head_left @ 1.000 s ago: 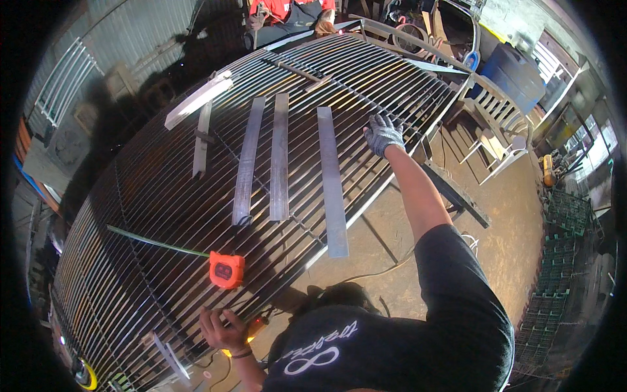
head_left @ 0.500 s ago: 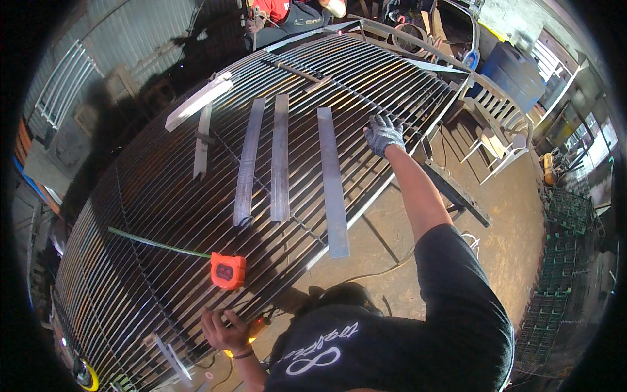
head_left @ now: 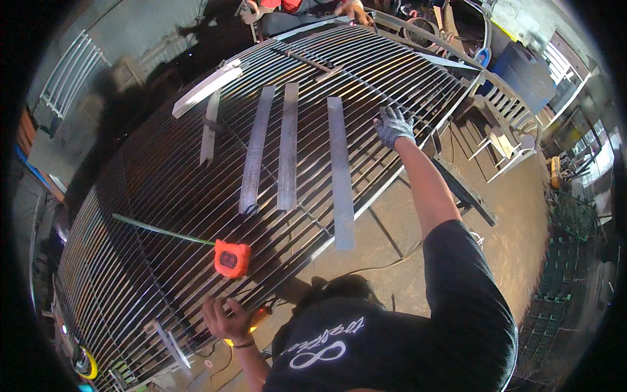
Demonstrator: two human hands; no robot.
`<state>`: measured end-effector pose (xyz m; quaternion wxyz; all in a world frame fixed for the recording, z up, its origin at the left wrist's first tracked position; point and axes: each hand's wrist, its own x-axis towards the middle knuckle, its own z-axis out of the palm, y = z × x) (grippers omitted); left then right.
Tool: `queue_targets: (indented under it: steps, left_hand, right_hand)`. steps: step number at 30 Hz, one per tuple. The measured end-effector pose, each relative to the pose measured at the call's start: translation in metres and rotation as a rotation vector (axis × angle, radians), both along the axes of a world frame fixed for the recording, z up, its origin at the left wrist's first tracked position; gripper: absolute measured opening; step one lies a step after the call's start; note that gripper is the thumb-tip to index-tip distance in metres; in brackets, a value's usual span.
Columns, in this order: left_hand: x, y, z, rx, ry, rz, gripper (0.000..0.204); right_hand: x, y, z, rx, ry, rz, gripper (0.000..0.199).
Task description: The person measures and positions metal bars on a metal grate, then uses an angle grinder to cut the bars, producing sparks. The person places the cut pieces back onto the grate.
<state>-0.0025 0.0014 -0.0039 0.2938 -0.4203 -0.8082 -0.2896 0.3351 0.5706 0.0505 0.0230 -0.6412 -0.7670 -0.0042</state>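
Observation:
A large metal grille of parallel bars [head_left: 196, 189] spreads out in front of me. My right hand [head_left: 394, 127], in a grey glove, rests flat near its right edge with the fingers spread. My bare left hand [head_left: 226, 320] leans on the near edge, fingers apart and slightly bent, holding nothing I can see. Just beyond it an orange tape measure [head_left: 232, 259] lies on the bars, its blade [head_left: 163, 231] drawn out to the left. Flat metal strips lie across the middle: one on the left [head_left: 258, 150], one beside it [head_left: 288, 147], and one nearer my right hand [head_left: 341, 173].
A pale bar [head_left: 208, 88] and a shorter strip [head_left: 209, 127] lie at the far left. Beneath my left hand is a partly hidden orange-and-yellow tool [head_left: 260, 317]. Another person's hand [head_left: 354, 11] is at the far edge. A bench [head_left: 506, 108] and blue drum [head_left: 524, 77] stand right.
The whole view has shifted slightly, so things sit a little higher and further right. Both my hands stay on the grille. The other person's hand has come down toward the far edge.

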Motion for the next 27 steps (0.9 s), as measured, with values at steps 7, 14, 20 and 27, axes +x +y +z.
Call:
queue_targets:
  steps: [7,14,20,27]
  left_hand:
    - [0.0027,0.0010,0.0049,0.001,0.012,0.001,0.017]
    - [0.0042,0.0025,0.0067,-0.010,0.009,-0.001,0.016]
    - [0.0037,0.0006,0.0053,-0.022,-0.018,0.019,0.016]
    - [0.0041,0.0008,0.0067,-0.007,-0.013,-0.002,0.016]
  right_hand:
    - [-0.0033,-0.0019,0.0023,0.007,-0.036,0.008,0.068]
    - [-0.0006,-0.0003,0.0006,0.024,-0.034,0.016,0.068]
    - [-0.0018,-0.0007,0.0013,0.006,-0.031,0.010,0.068]
    - [-0.0035,-0.0052,0.0062,-0.005,-0.036,0.008,0.069]
